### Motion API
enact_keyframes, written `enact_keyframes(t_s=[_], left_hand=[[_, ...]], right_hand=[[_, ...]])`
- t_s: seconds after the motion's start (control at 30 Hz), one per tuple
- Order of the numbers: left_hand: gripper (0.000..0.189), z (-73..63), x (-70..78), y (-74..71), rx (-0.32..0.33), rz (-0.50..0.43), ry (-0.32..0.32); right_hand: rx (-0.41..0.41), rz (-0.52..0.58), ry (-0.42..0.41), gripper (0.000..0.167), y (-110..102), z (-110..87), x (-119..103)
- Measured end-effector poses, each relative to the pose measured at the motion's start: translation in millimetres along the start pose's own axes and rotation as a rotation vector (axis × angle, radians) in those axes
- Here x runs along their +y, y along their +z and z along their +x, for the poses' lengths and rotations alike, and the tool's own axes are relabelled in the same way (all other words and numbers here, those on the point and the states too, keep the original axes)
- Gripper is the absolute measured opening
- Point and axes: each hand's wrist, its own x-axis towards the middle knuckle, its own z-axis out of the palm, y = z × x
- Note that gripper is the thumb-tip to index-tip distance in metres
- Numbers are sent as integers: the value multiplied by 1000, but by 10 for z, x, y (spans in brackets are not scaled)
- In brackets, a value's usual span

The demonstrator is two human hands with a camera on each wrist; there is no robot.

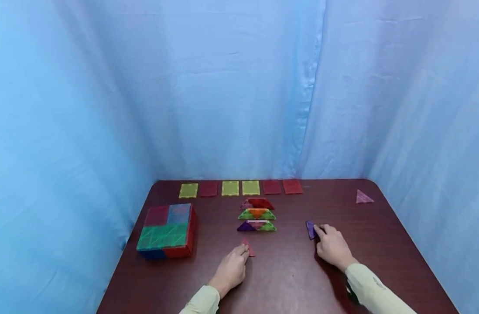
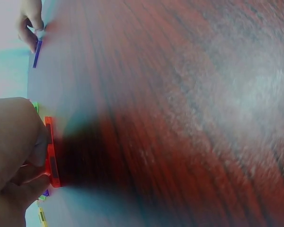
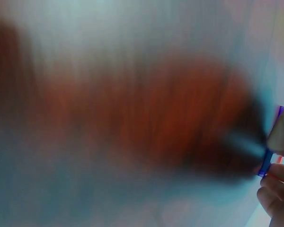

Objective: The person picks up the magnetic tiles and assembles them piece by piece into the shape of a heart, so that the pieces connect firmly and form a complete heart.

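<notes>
At the front middle of the table, my left hand point(image 1: 232, 266) pinches a red triangular magnetic tile point(image 1: 250, 247). In the left wrist view that red tile point(image 2: 52, 151) stands on edge between thumb and fingers. Off to the right, my right hand point(image 1: 333, 246) grips a purple triangular tile point(image 1: 311, 230); the right wrist view shows its edge point(image 3: 269, 156) between thumb and fingers. Beyond the left hand are three trapezoids of joined triangles: a purple, pink and green one point(image 1: 257, 225), a green and orange one point(image 1: 257, 213) and a red and pink one point(image 1: 257, 203).
A box-like stack of colored tiles point(image 1: 165, 231) stands on the left. Along the back edge runs a row of yellow square tiles point(image 1: 230, 188) and red square tiles point(image 1: 292, 186). A pink triangle point(image 1: 364, 197) lies at the back right. Blue curtains point(image 1: 231, 87) surround the table point(image 1: 286, 283).
</notes>
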Motion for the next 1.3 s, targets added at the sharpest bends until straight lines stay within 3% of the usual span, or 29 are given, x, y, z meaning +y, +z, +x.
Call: enact_keyframes(t_s=[0.23, 0.47, 0.63, 0.73, 0.9, 1.13, 1.3], left_hand=[[28, 4, 20, 2, -55, 11, -27], [28, -14, 75, 18, -1, 34, 41], [31, -36, 128, 21, 9, 30, 57], [32, -33, 144, 11, -21, 25, 51], [31, -16, 179, 5, -77, 14, 108], [32, 41, 182, 78, -33, 39, 100], [31, 87, 178, 91, -55, 28, 74]], right_hand=[[4, 37, -139, 57, 36, -101, -576], [-26, 71, -273, 59, 132, -27, -1050], [-94, 109, -288, 54, 170, 43, -1329], [-144, 132, -290, 53, 179, 59, -1435], [-181, 130, -313, 53, 187, 40, -1525], [-262, 133, -263, 54, 110, 69, -1594], [-321, 153, -222, 54, 74, 72, -1599]])
